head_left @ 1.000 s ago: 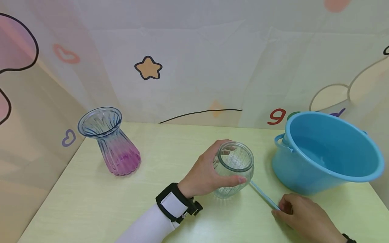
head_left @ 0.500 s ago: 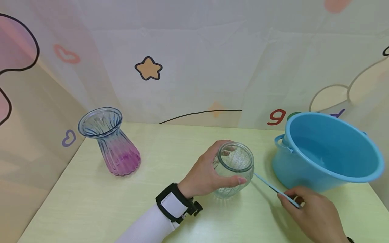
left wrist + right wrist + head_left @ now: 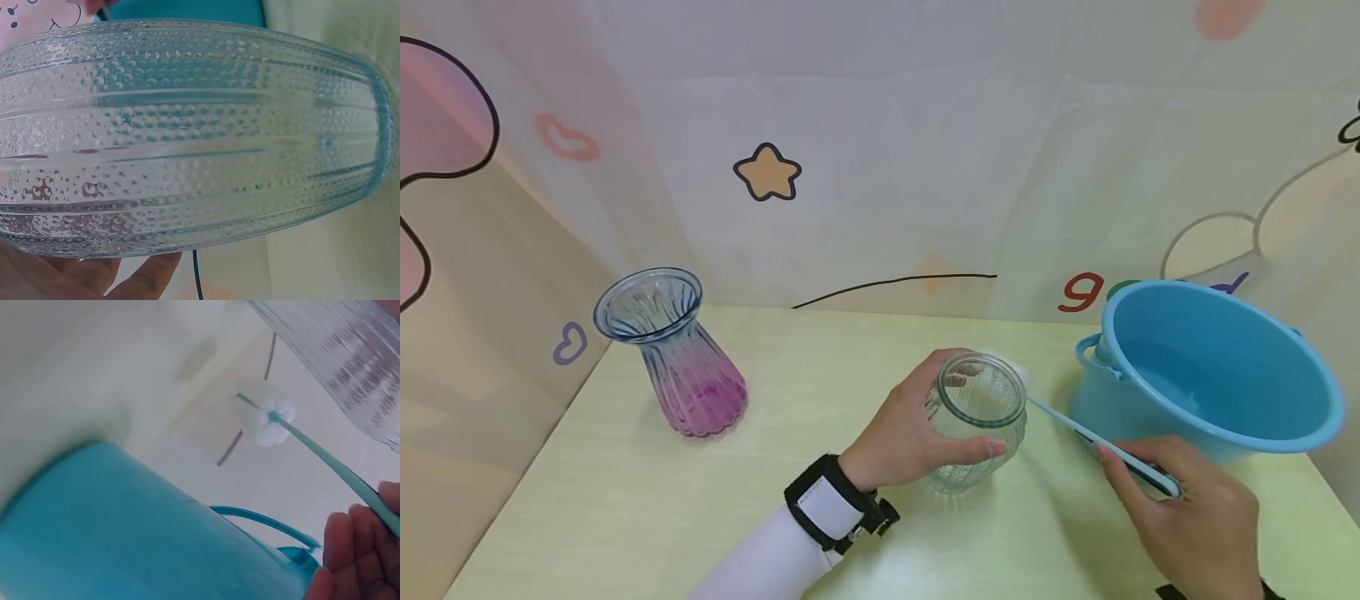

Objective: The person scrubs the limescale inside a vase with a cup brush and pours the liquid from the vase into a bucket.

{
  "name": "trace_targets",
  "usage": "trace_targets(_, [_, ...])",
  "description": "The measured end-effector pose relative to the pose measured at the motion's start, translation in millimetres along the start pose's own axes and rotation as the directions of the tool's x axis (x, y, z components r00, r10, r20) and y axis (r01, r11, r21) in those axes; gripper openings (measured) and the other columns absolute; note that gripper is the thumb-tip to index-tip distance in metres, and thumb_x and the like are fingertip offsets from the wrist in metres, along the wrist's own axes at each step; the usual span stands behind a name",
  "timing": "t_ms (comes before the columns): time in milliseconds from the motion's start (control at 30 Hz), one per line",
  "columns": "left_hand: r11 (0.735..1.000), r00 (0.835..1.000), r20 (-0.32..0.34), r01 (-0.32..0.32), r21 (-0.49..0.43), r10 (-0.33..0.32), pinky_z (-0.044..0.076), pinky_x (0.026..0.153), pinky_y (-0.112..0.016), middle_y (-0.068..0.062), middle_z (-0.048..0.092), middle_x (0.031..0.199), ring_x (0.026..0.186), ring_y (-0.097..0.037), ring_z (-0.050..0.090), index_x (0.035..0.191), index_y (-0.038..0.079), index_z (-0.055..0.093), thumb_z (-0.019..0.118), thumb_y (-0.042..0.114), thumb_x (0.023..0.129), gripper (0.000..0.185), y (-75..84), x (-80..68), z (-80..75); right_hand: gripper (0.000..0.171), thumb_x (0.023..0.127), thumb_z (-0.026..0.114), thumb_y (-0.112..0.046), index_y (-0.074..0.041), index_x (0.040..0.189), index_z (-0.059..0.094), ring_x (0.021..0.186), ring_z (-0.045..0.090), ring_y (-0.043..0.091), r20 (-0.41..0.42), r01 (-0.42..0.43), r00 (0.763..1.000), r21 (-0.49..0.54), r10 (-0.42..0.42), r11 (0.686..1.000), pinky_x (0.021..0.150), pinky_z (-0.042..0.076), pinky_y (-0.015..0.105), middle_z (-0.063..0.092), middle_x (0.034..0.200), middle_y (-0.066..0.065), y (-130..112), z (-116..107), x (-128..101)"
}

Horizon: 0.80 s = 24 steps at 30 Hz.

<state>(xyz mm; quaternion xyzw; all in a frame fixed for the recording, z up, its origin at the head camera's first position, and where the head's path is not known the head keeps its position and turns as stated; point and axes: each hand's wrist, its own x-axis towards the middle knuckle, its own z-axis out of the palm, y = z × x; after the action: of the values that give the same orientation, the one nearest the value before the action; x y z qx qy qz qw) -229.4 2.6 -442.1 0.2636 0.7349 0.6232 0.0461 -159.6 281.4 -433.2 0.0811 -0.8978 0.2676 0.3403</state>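
Observation:
A clear ribbed glass jar (image 3: 988, 408) stands at mid-table, mouth up. My left hand (image 3: 910, 429) grips its side, thumb across the front. In the left wrist view the jar's dotted glass (image 3: 200, 131) fills most of the frame. My right hand (image 3: 1202, 508) holds a sponge bottle brush by its light-blue handle (image 3: 1105, 442), raised over the table in front of the bucket. The white sponge head (image 3: 265, 419) shows in the right wrist view, apart from the jar; in the head view it is mostly hidden behind the jar's rim.
A blue bucket (image 3: 1165, 417) with a side handle stands at the right, close beyond the right hand. A blue-to-pink glass vase (image 3: 700, 379) stands at the left. Behind the table (image 3: 820, 375) hangs a printed cloth (image 3: 887, 183).
My right hand has lifted the brush off the table, moving up and right, and its grip now lies further along the handle. The left hand and jar have stayed in place.

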Motion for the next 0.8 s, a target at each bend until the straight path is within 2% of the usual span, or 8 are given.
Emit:
trace_targets(133, [1.000, 1.000, -0.002, 0.004, 0.005, -0.004, 0.051, 0.105, -0.044, 0.009, 0.061, 0.137, 0.126, -0.021, 0.060, 0.141, 0.044, 0.046, 0.089, 0.033, 0.079, 0.077, -0.4, -0.3, -0.4, 0.029, 0.070, 0.092, 0.001, -0.003, 0.096, 0.080, 0.089, 0.052, -0.026, -0.058, 0.021, 0.998, 0.098, -0.016, 0.995, 0.088, 0.040, -0.001, 0.075, 0.081, 0.012, -10, -6, 9])
trace_targets(267, [1.000, 1.000, -0.007, 0.008, 0.008, -0.008, 0.049, 0.106, -0.046, 0.009, 0.060, 0.138, 0.128, -0.020, 0.058, 0.141, 0.045, 0.045, 0.089, 0.034, 0.079, 0.078, -0.6, -0.7, -0.1, 0.026, 0.075, 0.089, 0.002, 0.002, 0.099, 0.080, 0.097, 0.062, -0.019, -0.149, 0.092, 0.987, 0.211, -0.061, 0.973, 0.096, 0.045, 0.003, 0.077, 0.090, -0.001, -14, -9, 16])
trace_targets(400, [1.000, 1.000, -0.004, 0.005, -0.003, -0.005, 0.049, 0.107, -0.045, 0.008, 0.061, 0.138, 0.127, -0.020, 0.059, 0.141, 0.045, 0.046, 0.089, 0.033, 0.079, 0.077, -0.6, -1.3, 0.2, 0.020, 0.083, 0.085, 0.000, 0.008, 0.099, 0.077, 0.097, 0.066, -0.016, -0.215, 0.119, 0.975, 0.279, -0.059, 0.953, 0.095, 0.047, 0.004, 0.073, 0.099, -0.021, -22, -12, 23])
trace_targets(500, [1.000, 1.000, -0.002, -0.002, -0.009, 0.002, 0.049, 0.107, -0.045, 0.006, 0.062, 0.138, 0.128, -0.022, 0.059, 0.141, 0.044, 0.046, 0.089, 0.033, 0.079, 0.077, -0.4, -1.4, 0.2, 0.017, 0.087, 0.079, 0.005, 0.015, 0.099, 0.074, 0.094, 0.070, -0.011, -0.262, 0.159, 0.963, 0.382, -0.058, 0.910, 0.092, 0.050, 0.006, 0.076, 0.101, -0.019, -31, -16, 31])
trace_targets(533, [1.000, 1.000, -0.001, -0.004, -0.007, 0.004, 0.049, 0.108, -0.046, 0.006, 0.061, 0.139, 0.128, -0.022, 0.059, 0.141, 0.044, 0.046, 0.089, 0.033, 0.079, 0.077, -0.5, -1.3, 0.2, 0.017, 0.088, 0.076, 0.006, 0.018, 0.100, 0.073, 0.094, 0.071, -0.009, -0.274, 0.171, 0.960, 0.420, -0.055, 0.891, 0.092, 0.051, 0.007, 0.077, 0.102, -0.016, -35, -17, 33])
trace_targets(600, [1.000, 1.000, -0.002, -0.005, -0.003, 0.005, 0.048, 0.109, -0.047, 0.007, 0.061, 0.139, 0.130, -0.022, 0.058, 0.141, 0.045, 0.046, 0.090, 0.033, 0.079, 0.077, -0.8, -1.2, 0.0, 0.017, 0.088, 0.071, 0.013, 0.024, 0.101, 0.069, 0.092, 0.075, -0.001, -0.301, 0.212, 0.953, 0.542, -0.048, 0.813, 0.092, 0.054, 0.012, 0.080, 0.102, -0.003, -40, -20, 39])
trace_targets(767, [1.000, 1.000, -0.009, -0.001, 0.011, 0.002, 0.046, 0.111, -0.048, 0.008, 0.060, 0.140, 0.132, -0.018, 0.056, 0.141, 0.046, 0.045, 0.090, 0.034, 0.079, 0.077, -1.8, -1.2, -0.3, 0.018, 0.093, 0.054, 0.023, 0.034, 0.106, 0.058, 0.091, 0.079, 0.015, -0.292, 0.270, 0.955, 0.766, -0.059, 0.583, 0.095, 0.057, 0.020, 0.080, 0.100, 0.013, -43, -30, 48])
trace_targets(800, [1.000, 1.000, -0.009, -0.001, 0.012, 0.001, 0.046, 0.111, -0.048, 0.009, 0.060, 0.140, 0.132, -0.017, 0.055, 0.141, 0.046, 0.045, 0.090, 0.034, 0.079, 0.078, -2.1, -1.2, -0.3, 0.019, 0.095, 0.052, 0.021, 0.033, 0.108, 0.058, 0.093, 0.079, 0.014, -0.282, 0.270, 0.957, 0.767, -0.073, 0.582, 0.089, 0.057, 0.015, 0.080, 0.101, 0.012, -43, -33, 49])
